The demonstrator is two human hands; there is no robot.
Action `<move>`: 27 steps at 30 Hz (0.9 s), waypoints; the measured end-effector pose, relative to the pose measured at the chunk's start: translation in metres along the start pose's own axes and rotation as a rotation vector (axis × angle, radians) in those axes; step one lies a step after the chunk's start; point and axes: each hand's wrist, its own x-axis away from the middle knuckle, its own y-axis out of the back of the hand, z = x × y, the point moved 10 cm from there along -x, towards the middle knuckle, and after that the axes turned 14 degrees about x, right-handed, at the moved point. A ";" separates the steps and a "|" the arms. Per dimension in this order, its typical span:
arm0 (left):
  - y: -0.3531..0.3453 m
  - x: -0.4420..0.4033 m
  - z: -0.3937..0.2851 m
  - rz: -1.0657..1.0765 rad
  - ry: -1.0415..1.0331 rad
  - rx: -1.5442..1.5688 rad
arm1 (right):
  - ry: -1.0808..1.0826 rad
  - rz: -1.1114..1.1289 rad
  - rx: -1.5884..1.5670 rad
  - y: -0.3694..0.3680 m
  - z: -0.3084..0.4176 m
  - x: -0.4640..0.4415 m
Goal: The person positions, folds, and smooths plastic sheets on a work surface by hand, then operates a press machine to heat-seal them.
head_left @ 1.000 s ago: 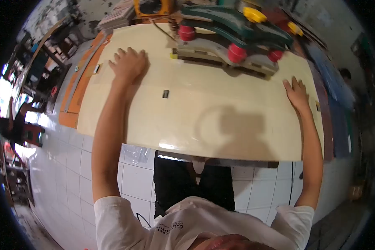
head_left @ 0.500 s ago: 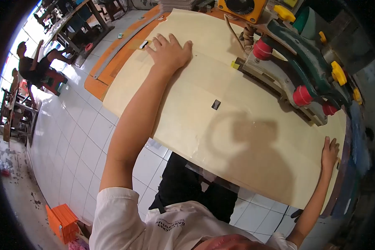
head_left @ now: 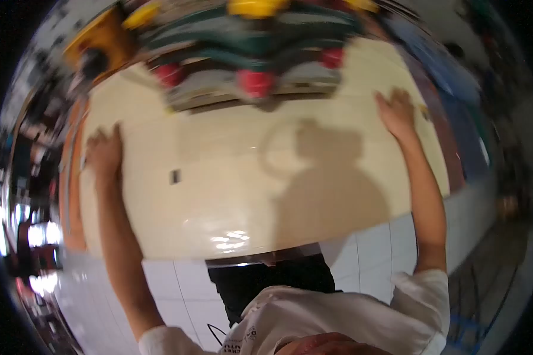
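A large cream sheet (head_left: pixel 219 195) covers most of the table. My left hand (head_left: pixel 105 152) lies on its left part near the edge, fingers apart and holding nothing. On the right part of the sheet rests my right hand (head_left: pixel 397 113), its fingers spread and somewhat blurred. A small dark rectangle (head_left: pixel 175 176) shows on the sheet, right of my left forearm. Between and beyond my hands stands a green and grey machine (head_left: pixel 249 47) with red knobs (head_left: pixel 256 83) along its front.
A yellow-orange box (head_left: pixel 100 44) stands at the back left. A metal ruler (head_left: pixel 71 171) lies on the orange tabletop (head_left: pixel 76 219) along the left edge. Blue plastic (head_left: pixel 435 65) is at the back right. White floor tiles (head_left: pixel 373 248) show below the table.
The view has swung, so the machine appears further left and both hands sit differently in the picture. Both hands remain on the sheet with fingers apart.
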 end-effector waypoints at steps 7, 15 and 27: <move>0.007 0.004 0.007 0.129 0.084 0.110 | -0.038 0.007 -0.039 0.016 0.007 0.012; 0.013 0.011 -0.004 0.170 0.089 0.062 | -0.060 0.058 -0.018 0.016 0.001 0.012; 0.044 0.036 -0.031 0.098 0.181 0.203 | -0.035 0.062 -0.021 0.014 -0.003 0.006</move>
